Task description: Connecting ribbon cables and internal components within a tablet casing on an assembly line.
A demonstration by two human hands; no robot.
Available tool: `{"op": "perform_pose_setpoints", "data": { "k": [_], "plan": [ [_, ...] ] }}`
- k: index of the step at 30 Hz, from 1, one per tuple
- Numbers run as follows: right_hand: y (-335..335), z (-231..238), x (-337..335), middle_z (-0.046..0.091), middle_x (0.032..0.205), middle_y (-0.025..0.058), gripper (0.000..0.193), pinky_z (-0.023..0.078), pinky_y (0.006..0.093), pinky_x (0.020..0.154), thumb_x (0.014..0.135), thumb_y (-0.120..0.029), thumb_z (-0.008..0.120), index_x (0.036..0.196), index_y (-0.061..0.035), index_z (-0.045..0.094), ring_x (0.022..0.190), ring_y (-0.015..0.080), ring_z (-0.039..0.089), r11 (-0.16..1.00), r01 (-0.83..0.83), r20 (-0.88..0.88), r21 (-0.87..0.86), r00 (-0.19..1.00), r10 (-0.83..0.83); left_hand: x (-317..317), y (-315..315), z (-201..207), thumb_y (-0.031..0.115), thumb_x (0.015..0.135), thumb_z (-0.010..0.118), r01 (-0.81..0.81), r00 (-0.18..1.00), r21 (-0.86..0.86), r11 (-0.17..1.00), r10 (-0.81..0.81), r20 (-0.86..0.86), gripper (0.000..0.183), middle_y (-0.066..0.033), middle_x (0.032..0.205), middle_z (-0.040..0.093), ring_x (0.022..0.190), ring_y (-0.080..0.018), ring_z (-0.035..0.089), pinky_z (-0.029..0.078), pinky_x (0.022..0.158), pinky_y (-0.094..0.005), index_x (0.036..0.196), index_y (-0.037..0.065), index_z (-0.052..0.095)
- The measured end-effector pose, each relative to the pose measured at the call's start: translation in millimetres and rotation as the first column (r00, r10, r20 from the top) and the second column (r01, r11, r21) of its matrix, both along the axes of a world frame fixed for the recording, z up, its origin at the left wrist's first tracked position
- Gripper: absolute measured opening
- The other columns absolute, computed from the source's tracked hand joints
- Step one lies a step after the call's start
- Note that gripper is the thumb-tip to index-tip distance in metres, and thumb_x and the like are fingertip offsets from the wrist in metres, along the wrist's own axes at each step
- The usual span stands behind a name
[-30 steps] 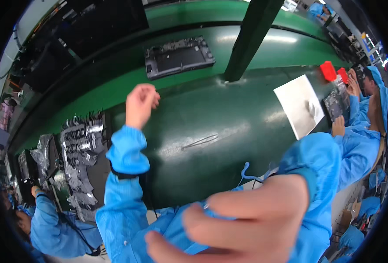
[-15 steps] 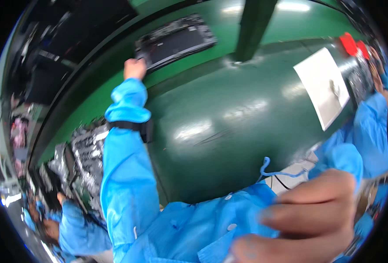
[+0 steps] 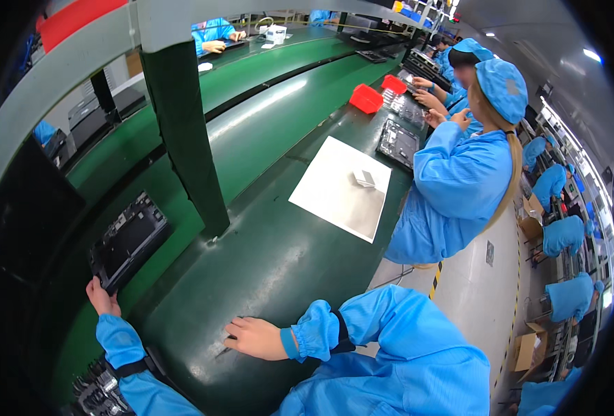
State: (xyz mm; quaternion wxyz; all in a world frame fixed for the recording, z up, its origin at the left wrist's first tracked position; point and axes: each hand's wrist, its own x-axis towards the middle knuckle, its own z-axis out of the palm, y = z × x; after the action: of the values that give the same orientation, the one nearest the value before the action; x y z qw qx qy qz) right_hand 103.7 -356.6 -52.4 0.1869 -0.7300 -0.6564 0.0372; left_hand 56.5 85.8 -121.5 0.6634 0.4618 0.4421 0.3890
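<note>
A black, flat electronic casing (image 3: 128, 241), like an opened laptop base, lies on the green strip beyond the bench at left. My left hand (image 3: 104, 297) is closed on its near corner, with the fingers along the edge. My right hand (image 3: 257, 338) rests palm down on the dark green bench top (image 3: 279, 267), fingers stretched out and holding nothing. Farther along the bench, a white sheet (image 3: 327, 187) carries a small whitish block (image 3: 364, 178).
A dark green post (image 3: 185, 142) rises between bench and strip. Co-workers in blue, one nearest at right (image 3: 459, 180), sit along the bench. Near them are red bins (image 3: 366, 99) and another opened black casing (image 3: 398, 143). Bagged dark parts (image 3: 100, 390) lie at lower left.
My view has swung to the right and up along the bench. My right hand has moved from in front of my chest onto the bench. My left hand stays on the casing's corner.
</note>
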Motion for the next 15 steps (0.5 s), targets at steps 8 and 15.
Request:
{"op": "perform_pose_setpoints", "data": {
  "k": [8, 15],
  "plan": [
    [-47, 43, 33, 0.069, 0.085, 0.0105, 0.03, 0.053, 0.032, 0.073, 0.086, -0.024, 0.069, 0.104, -0.0009, 0.064, 0.078, 0.018, 0.065, 0.953, 0.285, -0.842, -0.099, 0.486, -0.233, -85, -90, 71, 0.024, 0.097, 0.055, -0.08, 0.98, 0.157, 0.984, 0.048, 0.196, 0.024, -0.0065, 0.105, 0.06, 0.093, -0.0186, 0.061, 0.052, 0.075, -0.0349, 0.113, 0.007, 0.052],
    [-89, -3, 80, 0.062, 0.082, 0.0002, 0.011, 0.039, 0.0173, 0.05, 0.093, -0.018, 0.061, 0.099, -0.0085, 0.057, 0.057, 0.0035, 0.051, 0.644, 0.765, -0.999, -0.003, 0.031, -0.042, -121, -193, 68, 0.017, 0.096, 0.056, 0.145, 0.957, 0.005, 0.989, -0.142, 0.252, 0.018, -0.0026, 0.102, 0.06, 0.095, -0.0132, 0.056, 0.047, 0.084, -0.0305, 0.111, 0.006, 0.058]
  ]
}}
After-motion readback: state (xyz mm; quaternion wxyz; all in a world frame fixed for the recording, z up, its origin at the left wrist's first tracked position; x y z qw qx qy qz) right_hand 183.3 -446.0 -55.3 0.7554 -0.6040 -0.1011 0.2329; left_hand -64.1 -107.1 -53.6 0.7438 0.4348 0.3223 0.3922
